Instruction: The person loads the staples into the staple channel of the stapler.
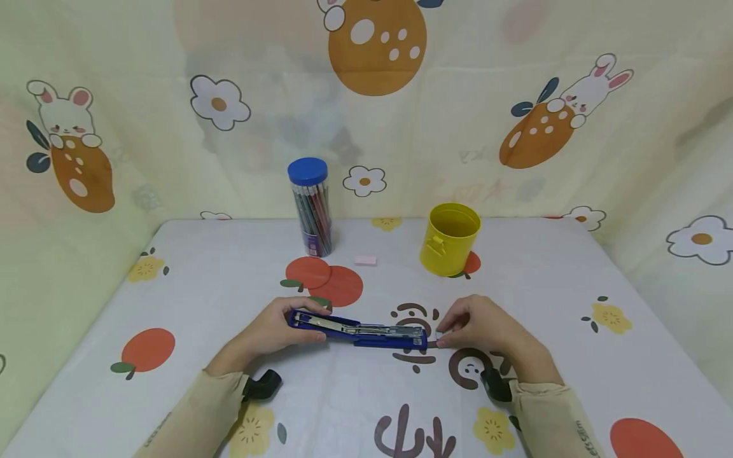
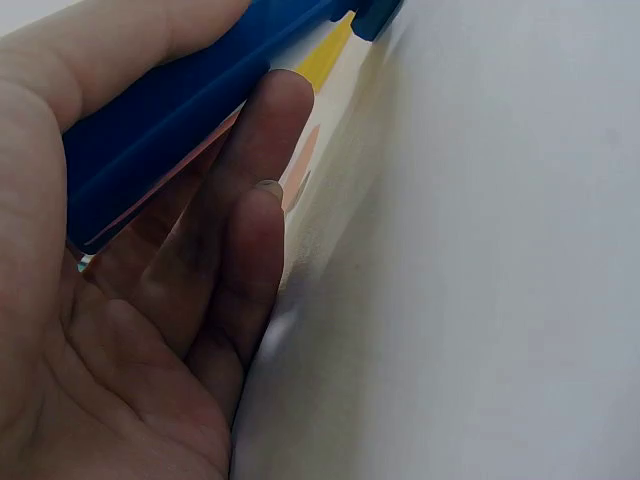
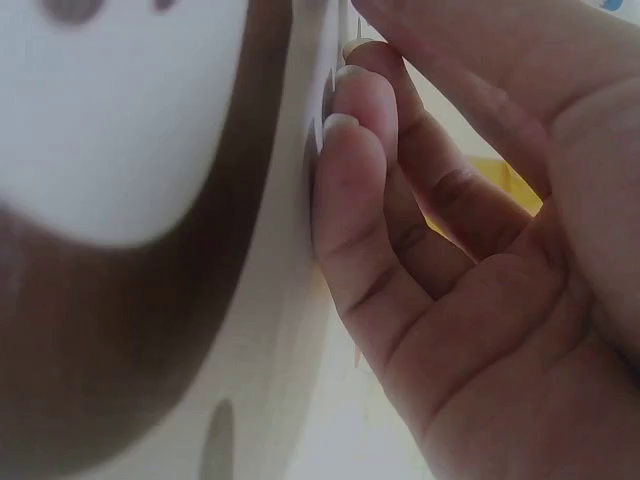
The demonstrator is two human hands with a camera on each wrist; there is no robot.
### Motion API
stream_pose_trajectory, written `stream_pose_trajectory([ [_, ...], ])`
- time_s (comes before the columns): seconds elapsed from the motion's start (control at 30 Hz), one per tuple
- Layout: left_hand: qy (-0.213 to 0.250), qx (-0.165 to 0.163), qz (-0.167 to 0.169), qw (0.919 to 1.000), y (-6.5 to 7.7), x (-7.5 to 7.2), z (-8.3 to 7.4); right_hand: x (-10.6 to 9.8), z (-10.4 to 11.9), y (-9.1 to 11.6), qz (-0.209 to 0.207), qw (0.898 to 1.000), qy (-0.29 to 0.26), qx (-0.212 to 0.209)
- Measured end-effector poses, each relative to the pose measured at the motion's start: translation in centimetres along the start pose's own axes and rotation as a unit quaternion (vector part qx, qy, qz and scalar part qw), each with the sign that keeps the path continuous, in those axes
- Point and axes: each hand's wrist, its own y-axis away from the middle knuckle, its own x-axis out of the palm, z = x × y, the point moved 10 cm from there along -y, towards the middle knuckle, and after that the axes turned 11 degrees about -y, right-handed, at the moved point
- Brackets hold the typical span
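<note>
In the head view a blue stapler (image 1: 361, 329) lies lengthwise across the middle, its metal inner channel showing from above. My left hand (image 1: 280, 331) grips its left end, thumb on the near side and fingers on the far side. The left wrist view shows the blue body (image 2: 150, 130) between the thumb and fingers of that hand. Just off the stapler's right end, my right hand (image 1: 487, 327) pinches a small thin silvery piece (image 1: 439, 335) between thumb and fingertips. Its exact kind is too small to tell, and the right wrist view mostly hides it.
Behind the stapler stand a clear jar (image 1: 312, 213) of pencils with a blue lid and a yellow bucket (image 1: 449, 242). A small pink block (image 1: 365, 261) lies between them. The patterned tablecloth (image 1: 200, 280) meets a printed curtain (image 1: 263, 172) at the back.
</note>
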Motion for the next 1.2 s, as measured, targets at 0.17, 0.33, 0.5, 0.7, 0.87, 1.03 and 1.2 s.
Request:
stream_pose_trajectory([
  [0.17,0.008,0.001,-0.001,1.0000,0.0,0.0,0.0,0.0,-0.1,0.0,0.001,1.000,0.003,0.004],
  [0.33,0.015,0.004,-0.006,0.9999,0.0,-0.1,0.0,0.0,0.1,0.1,0.002,1.000,-0.004,0.001],
  [0.5,0.001,-0.001,-0.012,0.9999,0.1,-0.2,0.0,-0.1,0.3,0.2,0.001,1.000,-0.006,-0.004],
  [0.7,0.002,-0.004,-0.014,0.9999,0.2,-0.3,0.0,-0.2,0.9,0.1,-0.006,1.000,-0.007,-0.019],
  [0.87,0.000,-0.007,-0.013,0.9999,0.1,-0.3,0.1,-0.4,1.6,0.1,-0.012,0.999,-0.008,-0.040],
  [1.03,0.002,-0.008,-0.012,0.9999,0.1,-0.2,0.3,-0.5,2.1,0.1,-0.012,0.998,-0.018,-0.066],
  [1.2,0.005,-0.003,-0.011,0.9999,0.0,-0.2,0.1,-0.6,2.7,0.3,-0.015,0.996,-0.028,-0.086],
])
